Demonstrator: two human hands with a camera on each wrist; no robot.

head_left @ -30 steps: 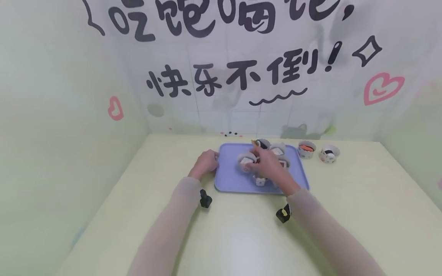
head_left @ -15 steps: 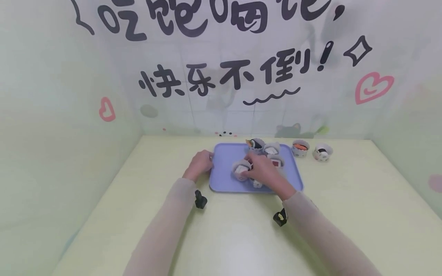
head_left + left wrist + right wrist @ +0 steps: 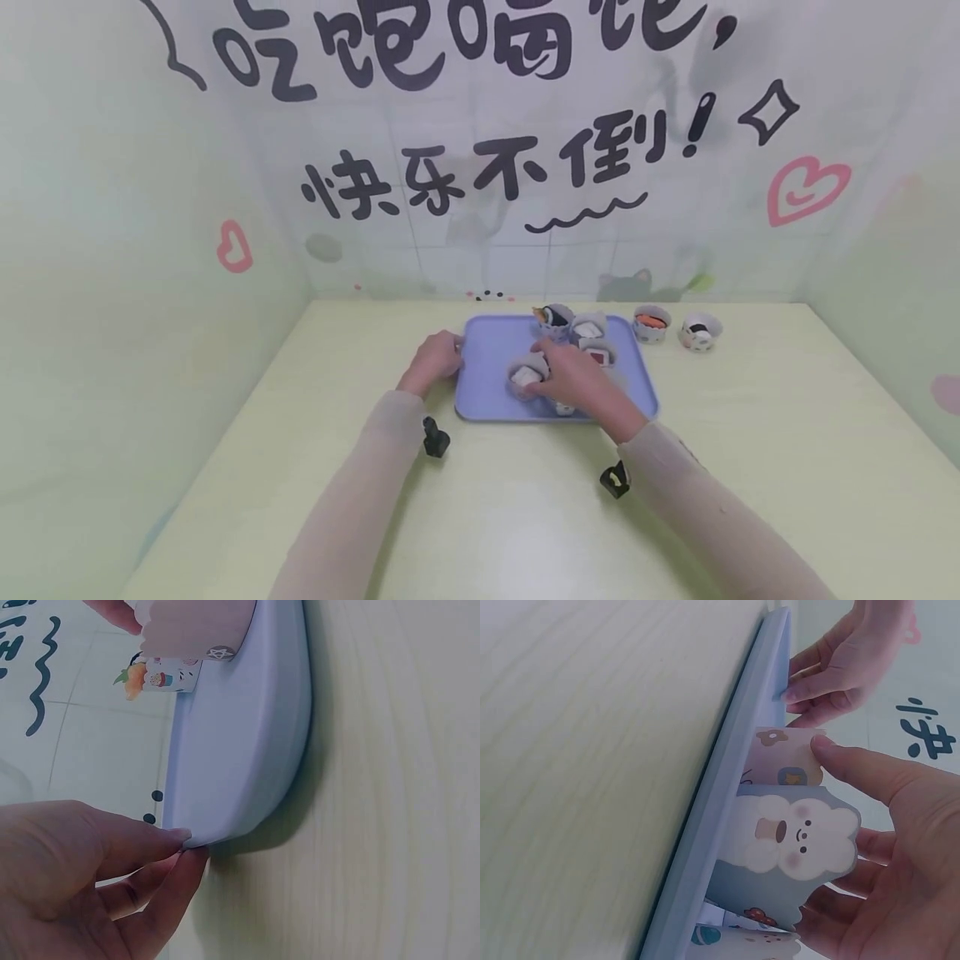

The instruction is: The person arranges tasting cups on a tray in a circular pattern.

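A lavender-blue tray (image 3: 483,358) lies on the table. My left hand (image 3: 435,360) pinches its left rim between thumb and fingers, plain in the left wrist view. My right hand (image 3: 581,383) holds a small paper baking cup (image 3: 517,387) with white filling, low over the tray's middle. In the right wrist view the thumb lies at the rim of this pink cup (image 3: 780,757), and a blue cup with a bear print (image 3: 787,844) stands close in front of it. More cups are on the tray, including one with dark-wrapped filling (image 3: 555,321) and one with white pieces (image 3: 588,327).
Right of the tray stand two more paper cups, one with an orange piece (image 3: 651,323) and one with a white, black-banded piece (image 3: 700,333). A printed wall (image 3: 480,258) rises behind the pale table (image 3: 495,517). Its side panels flank the table.
My right hand has brought the white-filled cup down and nearer the tray's front edge. The left hand stays at the left rim; the whole head view has shifted slightly.
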